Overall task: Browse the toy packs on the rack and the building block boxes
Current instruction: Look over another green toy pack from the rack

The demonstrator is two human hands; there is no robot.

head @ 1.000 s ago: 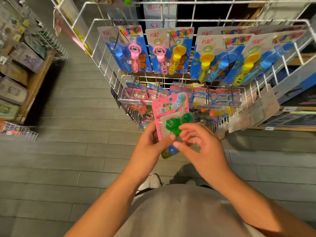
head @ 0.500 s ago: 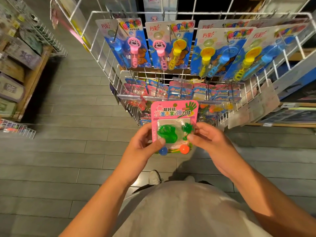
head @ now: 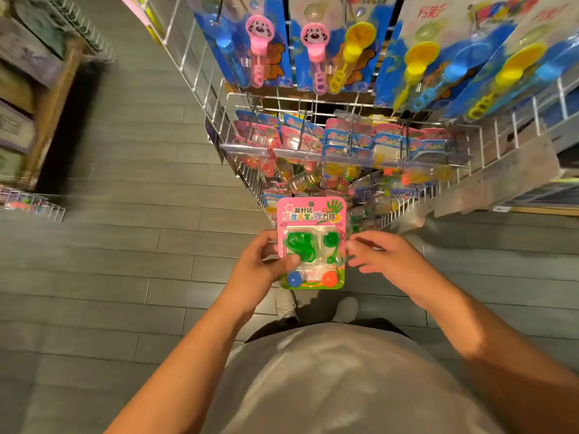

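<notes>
Fingers of the left hand (head: 261,264) pinched the pink toy pack (head: 311,242) just before the rack (head: 344,158), while the right hand (head: 385,256) hovered loosely spread beside it, so that one-sided pinch might have let the pack tip or drop.

Pink toy pack (head: 311,242) with green sticky hands, upright below the wire rack (head: 344,155)

A pink toy pack (head: 311,242) with green sticky hands and 2 balls is held upright in the grip of the left hand (head: 261,270), thumb on its front. The right hand (head: 387,256) is seen just beside its right edge, fingers loosely bent and blurred. Behind, blue bubble-wand packs (head: 316,42) are hung on a white wire rack (head: 344,101).
</notes>
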